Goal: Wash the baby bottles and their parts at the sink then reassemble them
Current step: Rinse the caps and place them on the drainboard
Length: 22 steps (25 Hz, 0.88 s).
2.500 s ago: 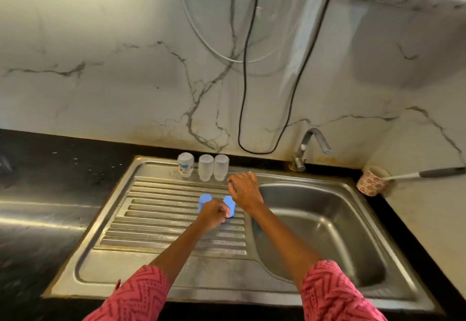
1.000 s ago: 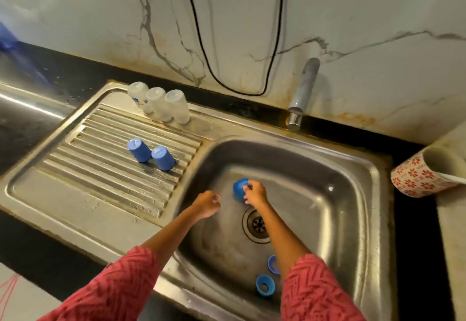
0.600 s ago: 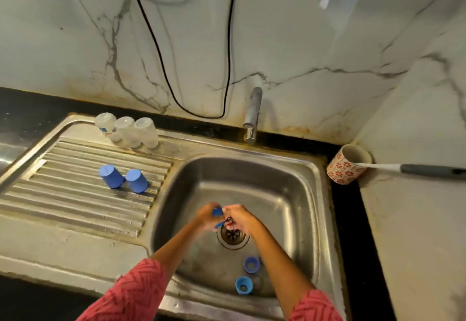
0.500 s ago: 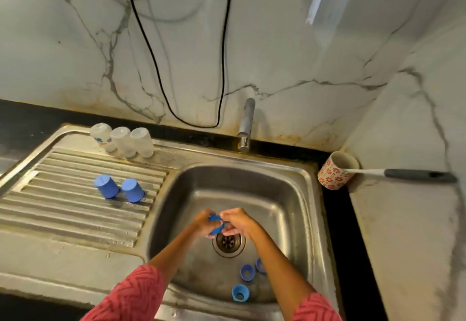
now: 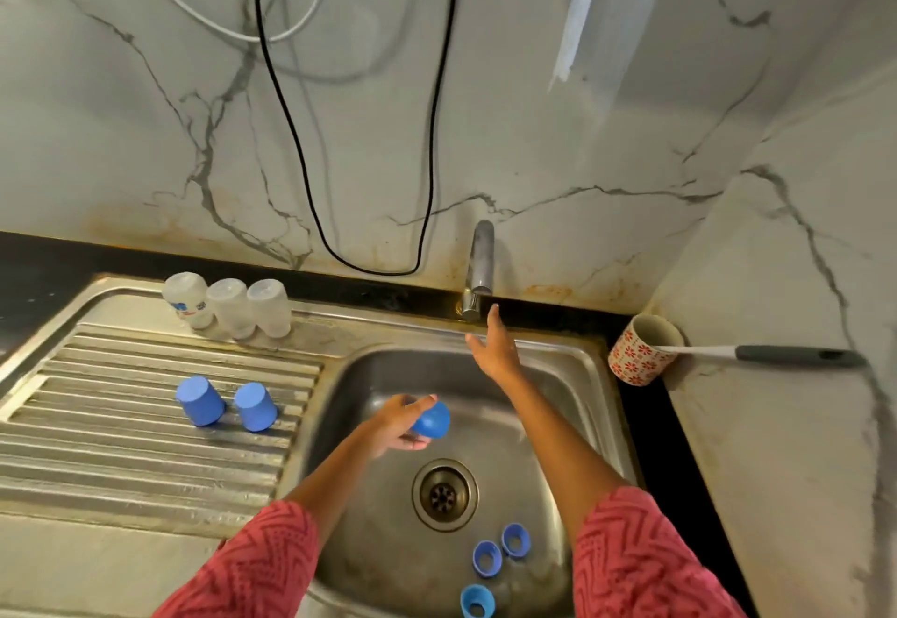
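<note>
Over the sink basin [image 5: 548, 428] our left hand [image 5: 395, 426] grips a blue cap [image 5: 431, 418], fingers curled round it. Our right hand [image 5: 492, 350] reaches near the tap [image 5: 478, 268], fingers straight, holding nothing. Three blue rings [image 5: 487, 558] lie below the drain [image 5: 444, 495].

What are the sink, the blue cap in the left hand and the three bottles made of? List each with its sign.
Sink: likely stainless steel, brushed grey with soft reflections.
Blue cap: looks like opaque matte plastic, evenly coloured.
Three bottles: probably translucent plastic, cloudy white; glass cannot be excluded.
</note>
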Motion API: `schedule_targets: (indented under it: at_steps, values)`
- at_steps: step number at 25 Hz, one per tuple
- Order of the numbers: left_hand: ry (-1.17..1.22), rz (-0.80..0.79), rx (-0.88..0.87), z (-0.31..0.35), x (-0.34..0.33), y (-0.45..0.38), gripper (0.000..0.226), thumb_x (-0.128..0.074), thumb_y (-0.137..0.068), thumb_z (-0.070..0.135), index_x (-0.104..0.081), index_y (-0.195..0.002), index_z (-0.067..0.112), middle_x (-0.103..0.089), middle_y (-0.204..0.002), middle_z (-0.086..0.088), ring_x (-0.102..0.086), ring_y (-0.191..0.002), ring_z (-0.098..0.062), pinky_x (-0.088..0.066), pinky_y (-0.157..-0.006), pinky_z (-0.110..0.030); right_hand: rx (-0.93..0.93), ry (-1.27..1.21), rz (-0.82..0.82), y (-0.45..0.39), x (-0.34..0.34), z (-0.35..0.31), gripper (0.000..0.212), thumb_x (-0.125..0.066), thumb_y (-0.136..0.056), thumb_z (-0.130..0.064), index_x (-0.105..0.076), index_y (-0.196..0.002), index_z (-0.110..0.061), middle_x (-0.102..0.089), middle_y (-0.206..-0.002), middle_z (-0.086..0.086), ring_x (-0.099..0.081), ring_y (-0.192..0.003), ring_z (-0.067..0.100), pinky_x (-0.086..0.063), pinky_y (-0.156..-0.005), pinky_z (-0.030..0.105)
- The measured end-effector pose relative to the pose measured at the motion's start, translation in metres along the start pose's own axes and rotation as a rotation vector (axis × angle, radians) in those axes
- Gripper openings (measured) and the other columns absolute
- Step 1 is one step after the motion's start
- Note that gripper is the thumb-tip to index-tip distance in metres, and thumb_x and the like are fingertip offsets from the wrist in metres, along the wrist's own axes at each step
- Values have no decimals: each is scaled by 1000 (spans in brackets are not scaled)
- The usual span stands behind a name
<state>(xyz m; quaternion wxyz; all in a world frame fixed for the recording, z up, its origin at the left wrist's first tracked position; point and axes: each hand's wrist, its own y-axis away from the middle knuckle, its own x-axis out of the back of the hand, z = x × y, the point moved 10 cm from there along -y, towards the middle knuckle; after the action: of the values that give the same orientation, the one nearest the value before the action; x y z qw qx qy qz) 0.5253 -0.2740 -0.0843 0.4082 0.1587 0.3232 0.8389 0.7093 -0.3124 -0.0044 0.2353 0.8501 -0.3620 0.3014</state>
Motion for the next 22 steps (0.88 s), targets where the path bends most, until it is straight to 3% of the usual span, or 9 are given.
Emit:
schedule_targets:
  at_steps: [4,6,7,9,11,13,17,20,22]
  values:
    - [202,10,12,3,12,-19,40,-58,-91,34,-47,-117,6,-57,-114,-21,-66,-80,-26,-59,-66,-30,-83,-156,185,-42,4,-20,48,-50,-97,-19,-39,-137,6,-48,-134,24,-48,-121,34,-37,-88,29]
    - [278,15,21,2,18,-29,42,-59,-91,31,-46,-121,3,-53,-119,-22,-65,-83,-27,-59,-62,-29,-148,-292,285,-47,-1,-14,37,-44,-99,-18,-48,-130,3,-54,-124,23,-53,-111,34,-37,-72,27]
    - [288,8,24,1,20,-33,42,-58,-92,29,-46,-122,2,-52,-119,-21,-64,-86,-26,-59,-62,-28,-154,-307,318,-45,-2,-14,34,-41,-100,-21,-52,-124,0,-56,-119,23,-55,-106,35,-40,-72,30]
    - [282,1,25,-1,19,-40,42,-57,-92,26,-46,-122,-1,-52,-120,-21,-62,-93,-26,-59,-61,-28,-139,-315,326,-44,-2,-11,30,-40,-100,-29,-57,-108,-6,-60,-105,21,-57,-93,32,-44,-72,36]
    - [281,-2,37,-2,14,-46,40,-57,-92,24,-46,-121,0,-50,-123,-22,-60,-99,-28,-58,-60,-27,-151,-332,275,-42,0,-6,30,-42,-99,-36,-57,-94,-11,-59,-89,13,-56,-79,26,-42,-64,30]
    - [262,-4,56,-2,4,-49,38,-57,-92,23,-45,-120,0,-49,-124,-22,-58,-103,-29,-57,-61,-28,-192,-319,242,-40,2,0,31,-44,-98,-39,-58,-95,-12,-56,-80,9,-54,-70,22,-39,-53,26]
    - [246,-22,74,7,-13,-56,44,-59,-91,24,-45,-125,-1,-50,-126,-22,-60,-106,-30,-59,-60,-28,-91,-24,232,-42,-6,-6,32,-41,-101,-28,-57,-116,-4,-62,-99,14,-60,-88,26,-44,-66,27]
    - [277,-26,96,7,-18,-61,41,-59,-92,22,-45,-123,-1,-50,-124,-21,-58,-109,-32,-58,-62,-29,-3,-173,101,-44,-18,-7,30,-44,-100,-19,-52,-126,-6,-55,-109,2,-55,-102,13,-47,-87,29]
    - [317,-52,115,5,-26,-62,38,-58,-92,18,-44,-120,-1,-49,-123,-21,-57,-108,-32,-57,-73,-37,37,-180,164,-39,-9,-2,31,-52,-96,-15,-56,-123,-1,-61,-105,8,-60,-100,20,-51,-90,34]
